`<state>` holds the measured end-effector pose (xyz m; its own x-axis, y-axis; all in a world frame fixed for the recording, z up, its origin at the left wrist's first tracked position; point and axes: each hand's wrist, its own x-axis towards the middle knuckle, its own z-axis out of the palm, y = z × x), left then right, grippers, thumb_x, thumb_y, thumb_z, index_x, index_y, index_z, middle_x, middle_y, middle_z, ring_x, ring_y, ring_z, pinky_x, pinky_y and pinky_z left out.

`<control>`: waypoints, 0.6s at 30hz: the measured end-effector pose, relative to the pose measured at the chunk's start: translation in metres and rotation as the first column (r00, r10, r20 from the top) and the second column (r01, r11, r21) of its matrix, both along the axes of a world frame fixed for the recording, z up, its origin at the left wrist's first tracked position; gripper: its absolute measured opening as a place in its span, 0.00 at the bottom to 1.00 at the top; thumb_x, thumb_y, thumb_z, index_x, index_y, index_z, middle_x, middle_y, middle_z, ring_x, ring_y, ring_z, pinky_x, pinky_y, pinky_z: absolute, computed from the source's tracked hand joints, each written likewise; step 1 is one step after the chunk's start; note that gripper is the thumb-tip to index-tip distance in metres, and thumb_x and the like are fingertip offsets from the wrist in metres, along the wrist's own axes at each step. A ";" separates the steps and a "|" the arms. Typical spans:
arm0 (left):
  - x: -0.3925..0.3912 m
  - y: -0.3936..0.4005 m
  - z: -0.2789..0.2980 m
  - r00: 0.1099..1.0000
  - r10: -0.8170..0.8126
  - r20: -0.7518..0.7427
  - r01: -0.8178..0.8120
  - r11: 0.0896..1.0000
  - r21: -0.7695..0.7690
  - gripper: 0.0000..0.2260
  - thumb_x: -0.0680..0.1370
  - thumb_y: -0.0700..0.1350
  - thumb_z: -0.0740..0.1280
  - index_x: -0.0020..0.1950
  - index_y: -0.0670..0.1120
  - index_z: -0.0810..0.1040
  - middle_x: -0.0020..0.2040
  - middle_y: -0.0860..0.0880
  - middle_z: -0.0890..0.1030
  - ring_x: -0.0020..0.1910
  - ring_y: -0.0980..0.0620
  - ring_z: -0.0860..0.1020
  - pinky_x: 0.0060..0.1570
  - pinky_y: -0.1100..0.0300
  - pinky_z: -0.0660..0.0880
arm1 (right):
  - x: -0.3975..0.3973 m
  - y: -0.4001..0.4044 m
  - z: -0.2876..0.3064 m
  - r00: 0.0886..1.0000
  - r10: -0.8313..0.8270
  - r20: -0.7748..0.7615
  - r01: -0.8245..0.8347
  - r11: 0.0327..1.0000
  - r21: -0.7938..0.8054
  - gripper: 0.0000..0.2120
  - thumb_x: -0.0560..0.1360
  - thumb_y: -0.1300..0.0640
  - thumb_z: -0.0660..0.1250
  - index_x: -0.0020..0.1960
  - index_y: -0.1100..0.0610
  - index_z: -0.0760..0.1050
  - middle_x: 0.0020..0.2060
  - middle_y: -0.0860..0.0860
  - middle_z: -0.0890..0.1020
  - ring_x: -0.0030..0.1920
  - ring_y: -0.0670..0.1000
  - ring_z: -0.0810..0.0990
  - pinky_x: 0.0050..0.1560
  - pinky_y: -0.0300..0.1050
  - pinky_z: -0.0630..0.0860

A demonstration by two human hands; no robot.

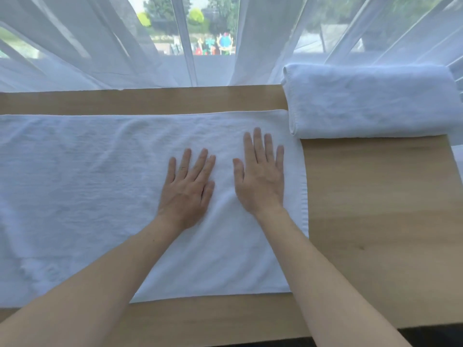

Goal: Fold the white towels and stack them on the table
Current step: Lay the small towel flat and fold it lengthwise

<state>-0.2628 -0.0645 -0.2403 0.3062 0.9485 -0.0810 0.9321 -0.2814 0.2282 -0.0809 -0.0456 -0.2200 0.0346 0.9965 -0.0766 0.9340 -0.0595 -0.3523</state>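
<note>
Both hands, left [186,189] and right [260,176], press flat, fingers straight, on my spread towel [87,186]. One folded towel [370,101] lies at the table's [375,221] far right corner.

Bare forearms, ring [182,168] on left hand [186,190]

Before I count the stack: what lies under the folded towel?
The folded towel rests on the wooden table. Whether another towel lies beneath it cannot be seen.

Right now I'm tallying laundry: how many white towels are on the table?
2: a spread white terry towel lying flat across the table's left and centre, and a folded white towel at the far right corner.
</note>
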 end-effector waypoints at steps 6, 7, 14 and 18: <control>0.025 -0.058 -0.005 0.995 -0.099 -0.009 0.099 0.995 -0.005 0.26 0.84 0.54 0.50 0.82 0.51 0.55 0.82 0.49 0.53 0.82 0.48 0.48 0.79 0.43 0.47 | 0.017 -0.093 -0.023 0.993 -0.008 0.117 0.017 0.997 -0.073 0.31 0.83 0.42 0.49 0.83 0.51 0.49 0.82 0.51 0.48 0.82 0.53 0.44 0.79 0.61 0.44; 0.027 -0.056 -0.005 0.997 -0.073 -0.028 0.073 0.997 -0.017 0.26 0.84 0.54 0.49 0.82 0.52 0.53 0.83 0.50 0.51 0.82 0.49 0.46 0.79 0.43 0.45 | 0.023 -0.098 -0.022 0.987 -0.109 0.117 0.117 0.991 -0.068 0.31 0.83 0.42 0.49 0.83 0.52 0.49 0.82 0.52 0.49 0.82 0.54 0.45 0.79 0.62 0.44; 0.055 -0.096 -0.002 0.973 -0.231 0.019 0.232 0.973 -0.013 0.27 0.84 0.55 0.49 0.82 0.47 0.54 0.83 0.46 0.51 0.82 0.45 0.47 0.78 0.43 0.49 | 0.050 -0.177 -0.019 0.987 -0.031 0.159 0.047 0.994 -0.102 0.32 0.83 0.40 0.45 0.83 0.49 0.43 0.82 0.51 0.44 0.81 0.53 0.42 0.79 0.62 0.43; 0.068 -0.123 -0.003 0.973 -0.229 -0.013 0.229 0.973 -0.030 0.29 0.84 0.56 0.49 0.83 0.45 0.51 0.83 0.45 0.48 0.82 0.44 0.46 0.79 0.44 0.45 | 0.078 -0.180 -0.015 0.942 -0.309 0.130 0.318 0.947 -0.051 0.31 0.83 0.42 0.48 0.82 0.55 0.53 0.80 0.56 0.58 0.80 0.57 0.54 0.79 0.60 0.49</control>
